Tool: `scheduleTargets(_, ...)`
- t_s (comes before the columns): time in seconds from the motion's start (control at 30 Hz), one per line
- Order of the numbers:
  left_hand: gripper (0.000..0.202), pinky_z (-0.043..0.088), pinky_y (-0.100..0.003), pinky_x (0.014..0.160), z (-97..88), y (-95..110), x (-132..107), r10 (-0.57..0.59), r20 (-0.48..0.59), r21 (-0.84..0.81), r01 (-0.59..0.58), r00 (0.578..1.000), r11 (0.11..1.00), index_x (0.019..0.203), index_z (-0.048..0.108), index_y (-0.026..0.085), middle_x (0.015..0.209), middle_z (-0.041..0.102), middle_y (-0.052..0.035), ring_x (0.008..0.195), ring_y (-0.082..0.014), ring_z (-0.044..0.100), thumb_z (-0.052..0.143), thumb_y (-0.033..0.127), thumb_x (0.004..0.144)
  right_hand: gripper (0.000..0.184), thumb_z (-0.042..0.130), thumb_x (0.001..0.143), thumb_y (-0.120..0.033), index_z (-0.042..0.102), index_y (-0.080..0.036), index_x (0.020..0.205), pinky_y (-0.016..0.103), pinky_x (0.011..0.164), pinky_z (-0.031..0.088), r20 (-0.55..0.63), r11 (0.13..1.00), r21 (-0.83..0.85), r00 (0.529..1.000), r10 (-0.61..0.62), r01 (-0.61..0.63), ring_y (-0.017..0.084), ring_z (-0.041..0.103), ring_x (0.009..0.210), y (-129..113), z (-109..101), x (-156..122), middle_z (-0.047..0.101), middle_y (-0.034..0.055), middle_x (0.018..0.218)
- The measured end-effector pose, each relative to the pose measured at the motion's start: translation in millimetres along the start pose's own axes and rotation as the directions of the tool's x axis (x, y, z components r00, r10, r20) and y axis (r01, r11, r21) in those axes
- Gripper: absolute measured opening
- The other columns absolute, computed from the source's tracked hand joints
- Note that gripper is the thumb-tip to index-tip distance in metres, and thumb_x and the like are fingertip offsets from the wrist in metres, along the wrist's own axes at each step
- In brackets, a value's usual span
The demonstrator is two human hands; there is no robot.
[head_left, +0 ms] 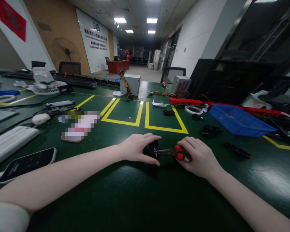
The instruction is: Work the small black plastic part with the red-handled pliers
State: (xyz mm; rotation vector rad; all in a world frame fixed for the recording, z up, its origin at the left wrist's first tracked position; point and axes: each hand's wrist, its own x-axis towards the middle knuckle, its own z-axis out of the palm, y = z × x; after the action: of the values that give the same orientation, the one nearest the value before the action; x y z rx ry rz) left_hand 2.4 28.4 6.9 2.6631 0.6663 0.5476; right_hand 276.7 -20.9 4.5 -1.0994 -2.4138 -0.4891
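Two hands: both rest low on a dark green workbench (pixel 135 193), close together at its near middle.
Left hand (pixel 137 148): fingers curled and closed over a small black part (pixel 150 150), thumb pressed along its near side, pinning it to the bench.
Right hand (pixel 198 156): wrapped shut around the red handles of a pair of pliers (pixel 175 152), knuckles up, wrist lying on the bench.
Pliers: held nearly level, the metal nose pointing toward the left hand and meeting the black part at its right edge; whether the nose grips anything is too small to tell.
Black part: sits on the bench between the two hands, mostly hidden under the left fingers.
Yellow markings (pixel 165 128): taped rectangles lie just beyond the hands.
Blue tray (pixel 239 120): stands well off to the right, past several loose black pieces (pixel 210 130).
Phone (pixel 27 163): lies face up at the left edge, beside the left forearm, near a white keyboard (pixel 11 140).
Power supply boxes (pixel 130 84): two grey units with coloured wiring stand at the far end of the bench.
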Motion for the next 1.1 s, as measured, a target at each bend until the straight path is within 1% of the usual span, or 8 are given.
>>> scheduleTargets(0.17, 0.085, 0.049, -0.034, 0.074, -0.7, 2.7, 0.3, -0.005, -0.01, -0.026, 0.005, 1.0, 1.0, 0.139, 0.039, 0.02, 0.116, 0.061, -0.01, 0.09, -0.0252, 0.066, 0.069, 0.067, 0.075, 0.026, 0.06, 0.073, -0.024, 0.058, -0.017, 0.098, 0.037, 0.067, 0.049, -0.015, 0.999, -0.044, 1.0, -0.023, 0.022, 0.025, 0.061, 0.08, 0.0, 0.6, 0.5, 0.065, 0.0109, 0.093)
scheduleTargets(0.4, 0.084, 0.05, -0.033, 0.072, -0.7, 4.6, 0.4, -0.025, -0.003, -0.037, 0.025, 1.0, 0.999, 0.132, 0.042, 0.019, 0.113, 0.062, -0.0102, 0.09, -0.0253, 0.066, 0.074, 0.066, 0.07, 0.029, 0.057, 0.071, -0.017, 0.059, -0.018, 0.1, 0.043, 0.078, 0.051, -0.022, 0.998, -0.062, 1.0, -0.017, 0.016, 0.028, 0.062, 0.09, 0.2, 0.3, 0.8, 0.066, 0.0115, 0.096)
scheduleTargets(0.53, 0.083, 0.05, -0.033, 0.07, 0.4, 4.4, 0.5, -0.03, 0.011, -0.031, 0.03, 0.999, 0.999, 0.13, 0.042, 0.019, 0.111, 0.063, -0.0103, 0.088, -0.0255, 0.067, 0.073, 0.067, 0.07, 0.029, 0.057, 0.072, -0.016, 0.06, -0.019, 0.101, 0.049, 0.093, 0.049, -0.032, 0.999, -0.041, 0.999, -0.036, 0.034, 0.029, 0.062, 0.099, -0.8, -0.7, 1.4, 0.067, 0.0113, 0.1)
scheduleTargets(0.63, 0.081, 0.051, -0.034, 0.074, 1.0, 4.3, 0.4, -0.003, 0.024, -0.042, 0.004, 1.0, 0.999, 0.132, 0.041, 0.02, 0.114, 0.062, -0.0107, 0.092, -0.0262, 0.067, 0.072, 0.065, 0.073, 0.032, 0.056, 0.071, -0.013, 0.06, -0.02, 0.103, 0.052, 0.102, 0.043, -0.021, 0.999, -0.023, 0.999, -0.034, 0.033, 0.029, 0.062, 0.104, 0.0, 0.4, 0.6, 0.068, 0.0098, 0.102)
scheduleTargets(0.73, 0.082, 0.05, -0.036, 0.079, 1.3, 4.5, 0.1, 0.031, 0.033, -0.031, -0.03, 0.999, 0.999, 0.136, 0.038, 0.02, 0.12, 0.061, -0.0116, 0.096, -0.0274, 0.066, 0.071, 0.064, 0.075, 0.035, 0.055, 0.069, -0.01, 0.062, -0.019, 0.102, 0.048, 0.095, 0.049, -0.005, 1.0, -0.004, 1.0, 0.003, -0.003, 0.028, 0.062, 0.101, 1.3, 2.4, -1.6, 0.068, 0.01, 0.103)
scheduleTargets(0.83, 0.082, 0.05, -0.036, 0.079, 1.7, 4.9, -0.1, 0.041, 0.06, -0.014, -0.041, 0.997, 0.999, 0.14, 0.035, 0.021, 0.121, 0.06, -0.0113, 0.098, -0.028, 0.066, 0.068, 0.064, 0.078, 0.036, 0.055, 0.068, -0.01, 0.063, -0.018, 0.102, 0.042, 0.085, 0.052, 0.004, 0.999, 0.009, 0.999, 0.033, -0.033, 0.027, 0.062, 0.098, 1.1, 3.2, -2.9, 0.068, 0.0109, 0.103)
scheduleTargets(1.0, 0.083, 0.05, -0.035, 0.077, 3.4, 3.6, 0.4, 0.055, 0.072, 0.029, -0.057, 0.996, 0.998, 0.142, 0.034, 0.02, 0.12, 0.06, -0.0115, 0.098, -0.0286, 0.065, 0.065, 0.066, 0.08, 0.038, 0.058, 0.067, -0.011, 0.064, -0.017, 0.105, 0.041, 0.085, 0.051, 0.005, 0.999, 0.034, 0.999, 0.041, -0.041, 0.027, 0.061, 0.099, -2.1, 1.1, -1.4, 0.068, 0.0114, 0.103)
scheduleTargets(1.1, 0.083, 0.05, -0.034, 0.077, 4.6, 2.1, 0.9, 0.077, 0.073, 0.042, -0.08, 0.994, 0.996, 0.142, 0.035, 0.02, 0.12, 0.06, -0.0116, 0.098, -0.0283, 0.065, 0.064, 0.067, 0.08, 0.035, 0.061, 0.07, -0.014, 0.064, -0.016, 0.104, 0.041, 0.085, 0.051, 0.006, 0.999, 0.036, 1.0, 0.03, -0.03, 0.027, 0.062, 0.097, -4.0, -0.7, 0.0, 0.068, 0.0123, 0.104)
